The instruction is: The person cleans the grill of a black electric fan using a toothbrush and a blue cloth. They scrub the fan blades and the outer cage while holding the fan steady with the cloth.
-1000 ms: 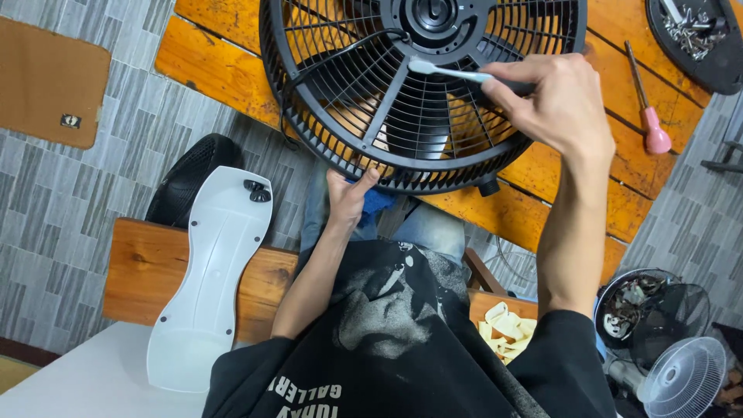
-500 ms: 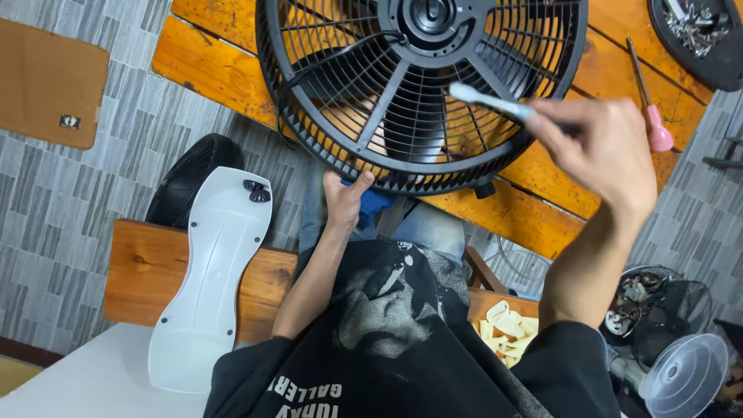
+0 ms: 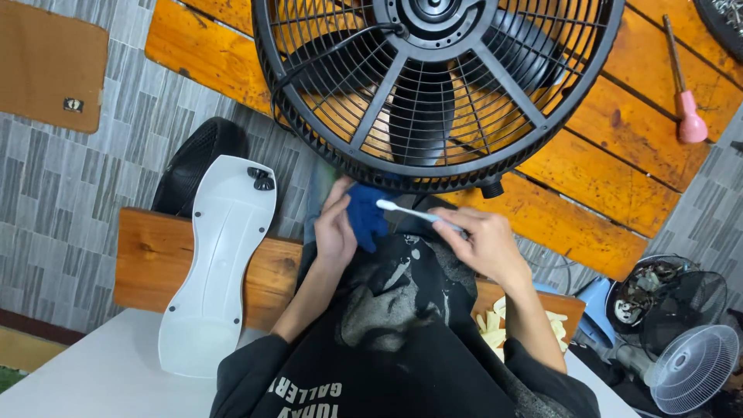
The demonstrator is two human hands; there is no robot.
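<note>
— Two hands are meeting just below the fan (image 3: 437, 93), at the centre of the frame. What is each one holding?

— The left hand (image 3: 334, 231) is curling around a blue cloth (image 3: 364, 217), gripping it against the palm. The right hand (image 3: 484, 241) is pinching the handle of a white brush (image 3: 410, 214), fingers closed tight on it.

— Which way is the brush pointing?

— Its long axis is lying almost level across the frame, tilting a little upward to the left. The head end is pointing left and is touching the cloth, or sitting just over it; I cannot tell which.

— So which step is this, would you say?

— It is looking like a wipe of the brush head on the cloth, between passes over the fan's grille. That is my reading, not something shown.

— And what is the next move calling for?

— Probably lifting the brush back toward the grille's lower rim, which is hanging just above both hands, and keeping the bristles aimed between the wires.

— Anything else nearby?

— A white panel (image 3: 217, 263) is lying at lower left, and a pink-handled tool (image 3: 685, 108) is resting on the orange tabletop (image 3: 604, 178) at upper right.
</note>
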